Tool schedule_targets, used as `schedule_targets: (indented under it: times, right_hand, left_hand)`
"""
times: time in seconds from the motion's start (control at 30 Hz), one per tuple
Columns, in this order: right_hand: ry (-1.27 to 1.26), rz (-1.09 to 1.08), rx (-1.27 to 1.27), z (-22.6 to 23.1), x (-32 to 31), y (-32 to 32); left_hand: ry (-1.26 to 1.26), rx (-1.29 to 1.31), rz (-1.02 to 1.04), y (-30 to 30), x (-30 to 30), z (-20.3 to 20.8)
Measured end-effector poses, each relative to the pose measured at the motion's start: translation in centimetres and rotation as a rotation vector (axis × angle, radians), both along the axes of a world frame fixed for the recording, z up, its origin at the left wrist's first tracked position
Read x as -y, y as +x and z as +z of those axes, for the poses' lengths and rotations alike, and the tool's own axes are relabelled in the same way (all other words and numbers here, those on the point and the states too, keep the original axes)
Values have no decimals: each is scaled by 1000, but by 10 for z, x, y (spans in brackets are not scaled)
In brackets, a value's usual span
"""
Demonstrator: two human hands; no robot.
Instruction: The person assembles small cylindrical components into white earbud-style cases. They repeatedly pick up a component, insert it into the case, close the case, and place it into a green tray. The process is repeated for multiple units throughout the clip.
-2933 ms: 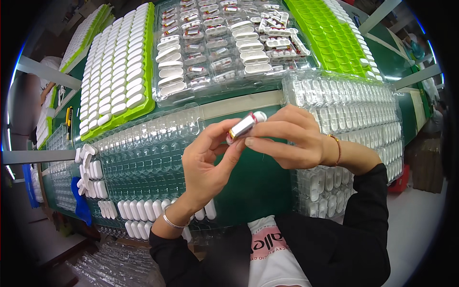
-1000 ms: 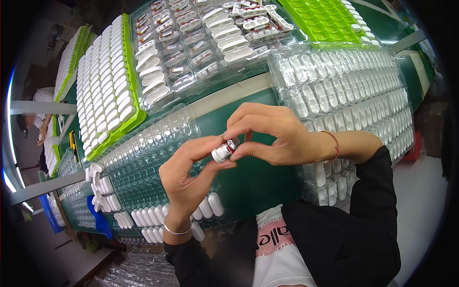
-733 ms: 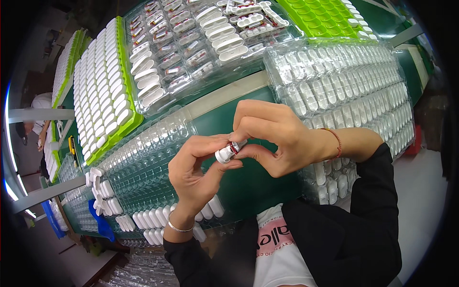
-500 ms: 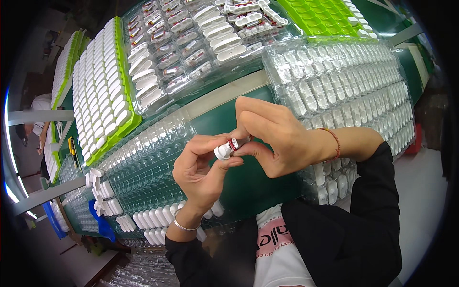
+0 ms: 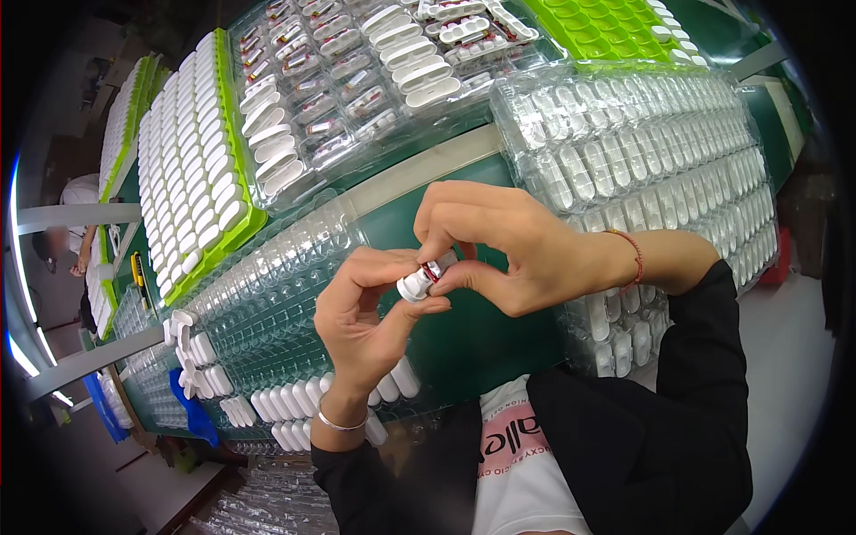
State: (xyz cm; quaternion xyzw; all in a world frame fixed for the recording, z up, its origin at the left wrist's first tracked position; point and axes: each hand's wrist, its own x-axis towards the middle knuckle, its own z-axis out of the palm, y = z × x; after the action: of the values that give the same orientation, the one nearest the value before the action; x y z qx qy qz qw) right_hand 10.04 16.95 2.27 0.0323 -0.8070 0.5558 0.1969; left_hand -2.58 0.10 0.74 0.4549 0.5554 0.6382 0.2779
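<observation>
Far left, a green tray (image 5: 234, 234) held rows of white oblong capsule shells (image 5: 183, 169). Just right of it and nearer the person, a stack of clear blister trays (image 5: 267, 303) covered the green table (image 5: 464, 348), with a few white shells (image 5: 285, 401) in its near pockets.

The left hand (image 5: 361, 325) rose above that stack, fingers curled, thumb and forefinger pinching the white end of a small white-capped cylinder (image 5: 419, 281). The cylinder sat between both hands, over the table's bare strip. A silver bangle (image 5: 337, 424) circled the left wrist.

The right hand (image 5: 508, 245) gripped the cylinder's silver-and-red end with thumb and bent fingers closed on it. A red cord bracelet (image 5: 635, 259) sat on that wrist.

Further right lay more clear blister trays (image 5: 660, 160). Behind, another clear tray (image 5: 357, 89) held assembled pieces.
</observation>
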Motion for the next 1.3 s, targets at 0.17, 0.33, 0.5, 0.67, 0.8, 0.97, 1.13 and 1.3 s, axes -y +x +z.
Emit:
schedule_targets:
  times: [0.17, 0.33, 0.5, 0.67, 0.8, 0.97, 1.13, 1.3]
  right_hand:
    - [39, -84, -122, -10, 10, 1]
    - [57, -147, -186, -10, 15, 5]
    - [-182, -138, -164, 0, 5, 1]
    - [-815, -80, 22, 11, -1, -5]
    - [-828, -106, 70, 3, 0, -4]
    - [-259, -220, -203, -13, 7, -7]
    - [202, -267, -351, -15, 9, -5]
    - [199, -276, -410, -19, 12, -6]
  left_hand:
    - [9, 81, 101, 21, 2, -10]
    - [39, 139, 196, 32, -1, -13]
    - [109, 149, 228, 28, -12, -4]
    - [145, 76, 233, 22, -15, -5]
    - [93, 80, 267, 21, -10, -9]
    - [139, 105, 251, 17, -6, -12]
    - [163, 142, 206, 16, -1, -16]
    - [185, 116, 191, 16, -1, -20]
